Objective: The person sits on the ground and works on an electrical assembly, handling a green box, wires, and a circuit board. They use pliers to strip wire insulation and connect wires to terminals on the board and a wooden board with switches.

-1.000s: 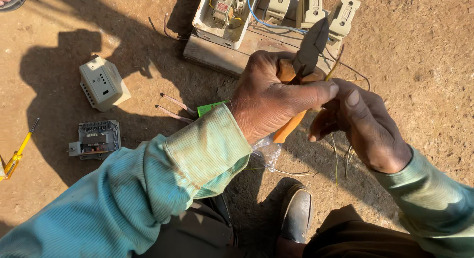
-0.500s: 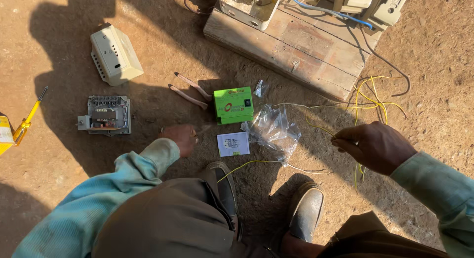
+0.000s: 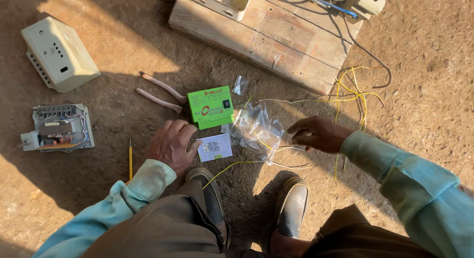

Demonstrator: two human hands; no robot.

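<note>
My left hand [image 3: 172,144] rests palm down on the dirt with loose fingers and holds nothing. Its fingertips touch the edge of a small white leaflet [image 3: 215,147], just below a bright green box [image 3: 211,107]. My right hand [image 3: 318,133] hovers to the right of a crumpled clear plastic bag [image 3: 256,129], its fingertips pinched on a thin pale wire [image 3: 291,149] that trails out from the bag. Pliers with pinkish handles [image 3: 158,92] lie on the ground left of the green box, apart from both hands.
A wooden board [image 3: 276,35] carrying switch parts lies at the top. Loose yellow wires [image 3: 353,90] curl beside it. A cream cover [image 3: 59,53] and an open circuit unit [image 3: 59,127] sit at left, with a yellow screwdriver [image 3: 130,159] nearby. My shoes [image 3: 291,206] are below.
A second ago both hands held the pliers close to the camera. The pliers now lie on the ground, my left hand has dropped beside the leaflet and my right has moved to the bag.
</note>
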